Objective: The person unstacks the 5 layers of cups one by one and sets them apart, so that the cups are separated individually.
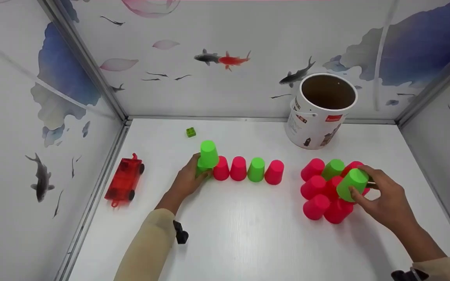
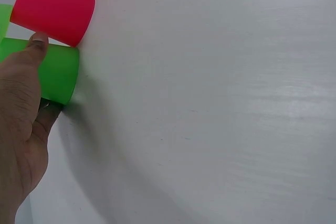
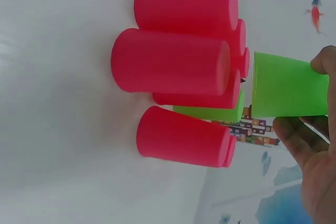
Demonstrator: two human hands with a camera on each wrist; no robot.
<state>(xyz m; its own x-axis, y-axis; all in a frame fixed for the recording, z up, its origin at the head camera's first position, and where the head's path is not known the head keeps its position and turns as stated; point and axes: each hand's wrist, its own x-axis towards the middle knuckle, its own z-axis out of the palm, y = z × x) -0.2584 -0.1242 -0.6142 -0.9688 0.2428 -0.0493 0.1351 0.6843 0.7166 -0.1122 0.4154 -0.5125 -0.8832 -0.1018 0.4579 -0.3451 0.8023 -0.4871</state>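
At the left end of a row of upturned cups, my left hand point(image 1: 188, 175) grips a green cup point(image 2: 59, 74) standing on the table. Another green cup point(image 1: 209, 153) sits higher, overlapping that cup and the neighbouring pink cup point(image 1: 221, 168). The row continues right with a pink cup point(image 1: 238, 168), a green cup point(image 1: 256, 169) and a pink cup point(image 1: 274, 172). My right hand point(image 1: 389, 199) pinches a green cup point(image 3: 289, 85) between thumb and fingers, raised over a cluster of upturned cups. Several pink cups point(image 1: 316, 207) and a green cup point(image 1: 333, 169) make up that cluster.
A white bucket point(image 1: 315, 128) stands at the back right against the wall. On the left lies a translucent red toy car point(image 1: 124, 179). A small green block point(image 1: 191, 132) rests near the back edge. Printed walls point(image 1: 225, 93) enclose the white table point(image 1: 240, 234).
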